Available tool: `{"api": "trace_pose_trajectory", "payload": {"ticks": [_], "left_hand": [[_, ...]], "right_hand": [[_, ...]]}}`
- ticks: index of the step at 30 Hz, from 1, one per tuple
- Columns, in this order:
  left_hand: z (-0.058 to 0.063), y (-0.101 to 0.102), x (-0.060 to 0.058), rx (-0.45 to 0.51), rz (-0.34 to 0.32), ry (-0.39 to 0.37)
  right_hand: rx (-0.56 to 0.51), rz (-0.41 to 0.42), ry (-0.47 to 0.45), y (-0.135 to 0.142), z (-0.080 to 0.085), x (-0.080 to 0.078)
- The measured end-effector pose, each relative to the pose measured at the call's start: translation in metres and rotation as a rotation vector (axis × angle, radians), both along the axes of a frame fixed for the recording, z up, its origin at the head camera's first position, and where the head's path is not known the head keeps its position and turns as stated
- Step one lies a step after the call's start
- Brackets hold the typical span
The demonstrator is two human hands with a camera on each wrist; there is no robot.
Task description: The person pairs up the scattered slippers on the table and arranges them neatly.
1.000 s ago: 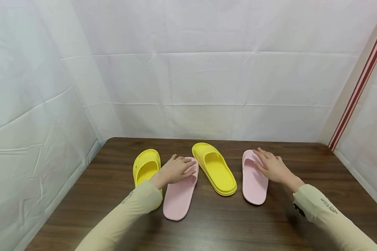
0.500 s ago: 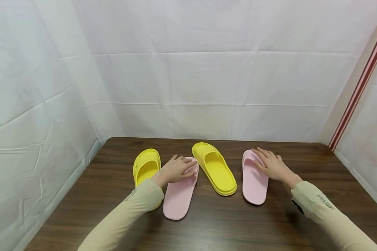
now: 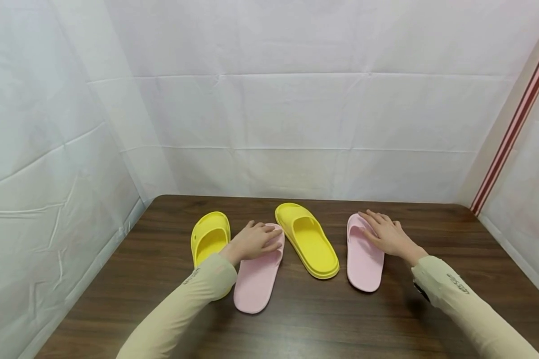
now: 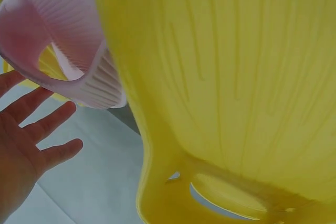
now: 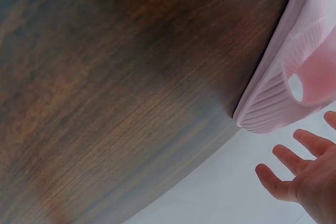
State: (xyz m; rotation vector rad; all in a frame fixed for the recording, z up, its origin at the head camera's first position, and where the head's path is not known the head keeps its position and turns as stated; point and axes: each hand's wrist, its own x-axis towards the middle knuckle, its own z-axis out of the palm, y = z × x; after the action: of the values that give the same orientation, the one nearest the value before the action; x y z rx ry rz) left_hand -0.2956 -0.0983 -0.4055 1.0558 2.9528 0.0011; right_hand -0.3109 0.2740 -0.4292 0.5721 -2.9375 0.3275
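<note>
Across the dark-brown wood-grain tabletop (image 3: 305, 319), the left hand (image 3: 253, 242) and right hand (image 3: 390, 236) had barely shifted, spread fingers gripping nothing, so both pale-pink moulded slippers (image 3: 255, 284) (image 3: 365, 269) lay unmoved.

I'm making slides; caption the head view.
Left hand and right hand at pink slippers, one each; two yellow slippers share the table.

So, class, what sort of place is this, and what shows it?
Probably a staged recording booth: creased white sheeting hangs behind and beside a wood-grain table, where two pink slippers and two yellow slippers lie.
</note>
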Motion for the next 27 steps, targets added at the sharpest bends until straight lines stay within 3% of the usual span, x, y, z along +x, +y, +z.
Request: {"api": "trace_pose_trajectory", "payload": {"ticks": [13, 27], "left_hand": [[-0.002, -0.002, 0.001, -0.050, -0.023, 0.041], [0.002, -0.017, 0.002, 0.024, -0.080, 0.073]], "right_hand": [[0.024, 0.009, 0.008, 0.004, -0.008, -0.004], [0.044, 0.016, -0.003, 0.009, -0.008, 0.000]]}}
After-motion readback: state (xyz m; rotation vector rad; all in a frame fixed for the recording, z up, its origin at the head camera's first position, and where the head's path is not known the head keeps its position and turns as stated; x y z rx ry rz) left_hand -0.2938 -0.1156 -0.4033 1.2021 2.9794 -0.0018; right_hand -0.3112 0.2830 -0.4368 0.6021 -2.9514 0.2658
